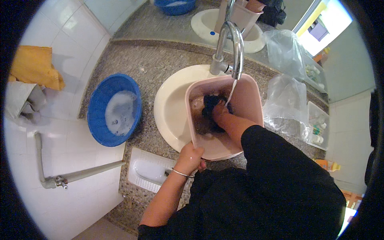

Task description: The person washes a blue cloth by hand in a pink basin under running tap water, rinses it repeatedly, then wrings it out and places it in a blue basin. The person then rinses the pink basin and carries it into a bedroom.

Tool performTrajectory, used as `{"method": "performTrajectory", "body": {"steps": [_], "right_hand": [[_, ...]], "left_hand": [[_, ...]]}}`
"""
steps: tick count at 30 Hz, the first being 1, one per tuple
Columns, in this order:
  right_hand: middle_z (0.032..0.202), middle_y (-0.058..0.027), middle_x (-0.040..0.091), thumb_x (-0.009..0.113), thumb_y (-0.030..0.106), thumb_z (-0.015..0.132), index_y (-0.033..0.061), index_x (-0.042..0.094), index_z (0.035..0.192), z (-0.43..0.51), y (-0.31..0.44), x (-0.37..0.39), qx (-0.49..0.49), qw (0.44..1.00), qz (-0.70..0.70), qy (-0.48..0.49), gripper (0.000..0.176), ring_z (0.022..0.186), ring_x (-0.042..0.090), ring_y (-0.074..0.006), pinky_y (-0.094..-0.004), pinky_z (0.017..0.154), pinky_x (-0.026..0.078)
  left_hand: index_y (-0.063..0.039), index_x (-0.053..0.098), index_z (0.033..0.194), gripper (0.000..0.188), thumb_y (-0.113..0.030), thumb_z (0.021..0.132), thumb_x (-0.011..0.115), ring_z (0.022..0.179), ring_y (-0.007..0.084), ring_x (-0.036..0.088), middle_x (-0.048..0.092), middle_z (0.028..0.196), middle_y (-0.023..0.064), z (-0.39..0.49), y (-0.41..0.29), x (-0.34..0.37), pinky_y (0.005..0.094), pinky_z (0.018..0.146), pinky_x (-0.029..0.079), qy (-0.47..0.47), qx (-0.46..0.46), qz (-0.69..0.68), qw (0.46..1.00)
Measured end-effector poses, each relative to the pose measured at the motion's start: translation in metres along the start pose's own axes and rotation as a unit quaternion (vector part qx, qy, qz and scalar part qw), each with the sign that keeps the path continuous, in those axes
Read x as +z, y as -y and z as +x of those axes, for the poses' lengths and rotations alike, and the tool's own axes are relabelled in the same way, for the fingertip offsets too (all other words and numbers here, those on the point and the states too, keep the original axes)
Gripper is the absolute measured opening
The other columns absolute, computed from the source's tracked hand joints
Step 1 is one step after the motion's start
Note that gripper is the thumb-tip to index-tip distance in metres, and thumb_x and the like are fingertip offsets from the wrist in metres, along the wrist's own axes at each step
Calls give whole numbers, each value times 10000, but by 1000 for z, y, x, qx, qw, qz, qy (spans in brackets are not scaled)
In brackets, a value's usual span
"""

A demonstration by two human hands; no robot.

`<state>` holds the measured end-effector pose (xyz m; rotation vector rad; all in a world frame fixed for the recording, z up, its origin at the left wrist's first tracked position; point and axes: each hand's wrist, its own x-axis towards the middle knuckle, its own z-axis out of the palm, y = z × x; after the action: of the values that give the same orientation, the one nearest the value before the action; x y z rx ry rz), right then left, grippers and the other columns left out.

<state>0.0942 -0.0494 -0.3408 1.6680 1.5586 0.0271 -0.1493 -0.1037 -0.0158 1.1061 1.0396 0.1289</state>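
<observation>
A pink plastic bin (247, 99) stands tilted in the oval cream sink (168, 111), with water inside. My left hand (190, 157), with a bangle at its wrist, grips the bin's near left corner. Down in the bin, my right hand (221, 111) is on a dark wet cloth (211, 103); its fingers are partly hidden, and whether they close on the cloth is unclear. From the chrome faucet (237, 57) a thin stream of water runs down by that hand.
Left of the sink, a blue plastic basin (96, 120) holds sudsy water. A clear plastic bag (285, 105) and a tray (325, 129) of small items lie right on the granite counter. Behind rises a mirror. A squat toilet (148, 171) lies below; cloths (33, 64) hang at left.
</observation>
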Motion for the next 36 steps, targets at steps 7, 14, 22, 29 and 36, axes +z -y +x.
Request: {"method": "performTrajectory", "body": {"steps": [7, 14, 22, 29, 36], "right_hand": [[1332, -204, 449, 489, 326, 849, 51, 500, 1281, -84, 9, -108, -186, 938, 291, 16, 513, 1210, 440, -375, -592, 901, 385], [1452, -182, 298, 578, 481, 776, 88, 396, 1361, -92, -12, -126, -127, 911, 360, -154, 728, 1328, 294, -376, -665, 993, 262], [1493, -127, 225, 768, 519, 614, 123, 322, 1403, -86, -31, -88, 50, 935, 325, -133, 989, 1347, 220, -406, -632, 1019, 258], [1243, -172, 448, 706, 442, 691, 80, 489, 1222, -57, -1, -88, -116, 963, 230, 84, 678, 1138, 436, -380, -551, 916, 379], [959, -217, 661, 630, 365, 776, 37, 654, 1018, -123, -40, -147, -229, 878, 416, 62, 408, 896, 647, -357, -473, 799, 496]], "left_hand": [[54, 523, 950, 210, -105, 817, 491, 401, 181, 540, 576, 629, 121, 3, -7, -9, 295, 348, 436, 8, -15, 29, 999], [55, 528, 1009, 263, -103, 806, 479, 430, 195, 563, 589, 672, 130, -6, -8, -4, 319, 378, 458, -16, -6, 100, 995], [65, 516, 1066, 313, -87, 798, 461, 428, 201, 574, 610, 723, 152, -10, 0, -4, 317, 376, 469, -27, -4, 58, 998], [99, 515, 955, 230, -68, 814, 444, 427, 237, 595, 610, 653, 192, 1, 2, -5, 349, 356, 469, -27, 15, 54, 998], [67, 528, 947, 217, -98, 812, 490, 415, 204, 577, 606, 649, 139, -1, -3, -8, 313, 351, 470, -22, -10, 59, 998]]}}
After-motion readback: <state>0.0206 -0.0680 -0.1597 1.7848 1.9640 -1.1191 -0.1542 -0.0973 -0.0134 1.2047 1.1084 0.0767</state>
